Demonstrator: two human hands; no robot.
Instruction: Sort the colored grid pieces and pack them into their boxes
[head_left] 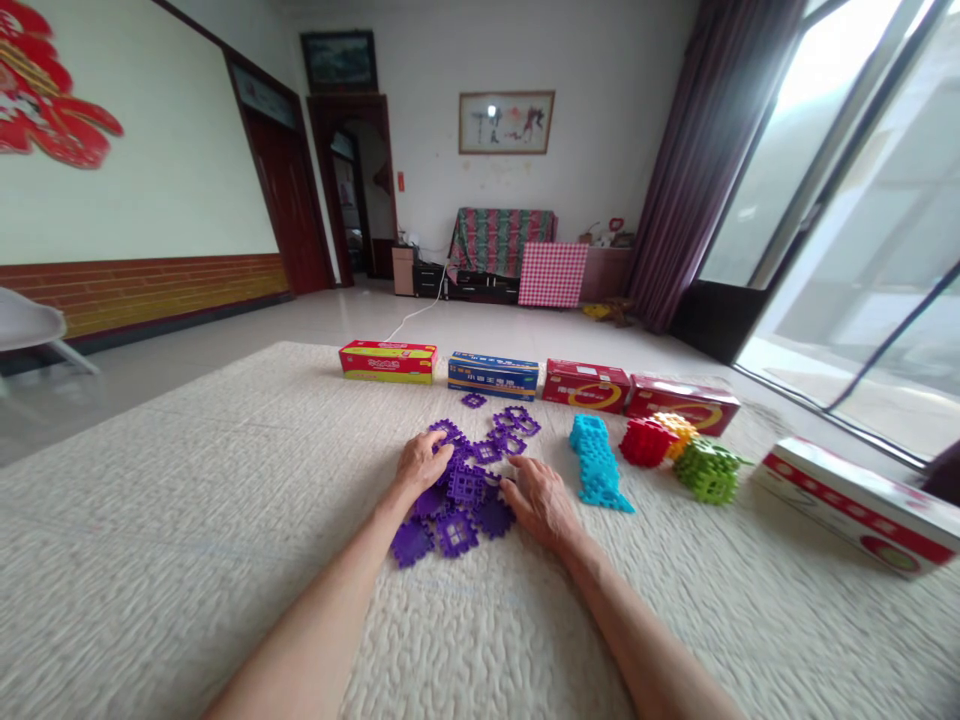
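Purple toothed plastic tiles lie in a loose, overlapping heap on the cream quilted cover. At the heap's left side, my left hand touches the tiles with its fingers bent; whether it grips one is unclear. My right hand rests at the right edge of the heap, fingers apart, with no piece visible in it. To its right lies a long light-blue joined piece. Beyond that are a red cluster, a yellow-orange one and a green one.
A red and yellow box, a blue box and two red boxes line the cover's far side. A white and red box stands at the right. A white chair is at far left.
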